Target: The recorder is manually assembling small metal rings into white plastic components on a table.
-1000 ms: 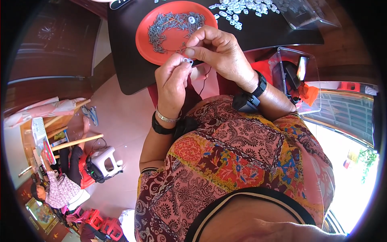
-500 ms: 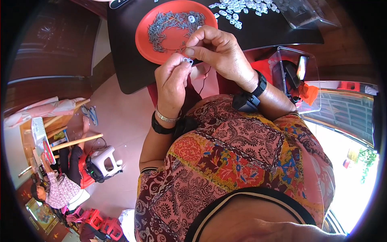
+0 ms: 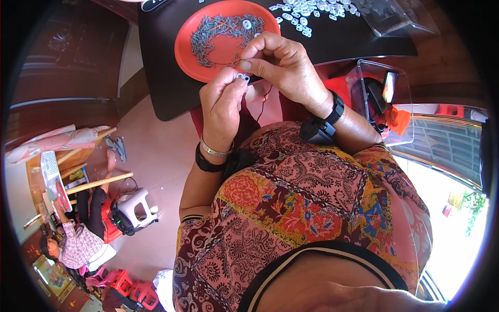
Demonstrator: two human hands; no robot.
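Observation:
Between thumb and fingers, my left hand (image 3: 222, 100) pinches a small white plastic piece with two round holes (image 3: 243, 77), just in front of a red round plate's near rim. My right hand (image 3: 280, 67) is closed in a pinch right above that piece; whatever its fingertips hold is too small to make out. On the red plate (image 3: 224, 42) many small grey screw-like pins (image 3: 208, 31) lie in a ring, with a white two-holed piece (image 3: 246, 24) among them. Part of the plate's right rim is behind my right hand.
The plate stands on a black table (image 3: 343, 44). Loose white pieces (image 3: 312, 10) are scattered at the back, beside a clear plastic box (image 3: 400, 18). Right of me, a clear bin (image 3: 405, 93) holds dark and orange things. At far left another person (image 3: 80, 242) sits near a grey-white stool (image 3: 136, 210).
Both hands stay in almost the same place. The white piece in my left fingers has tilted slightly.

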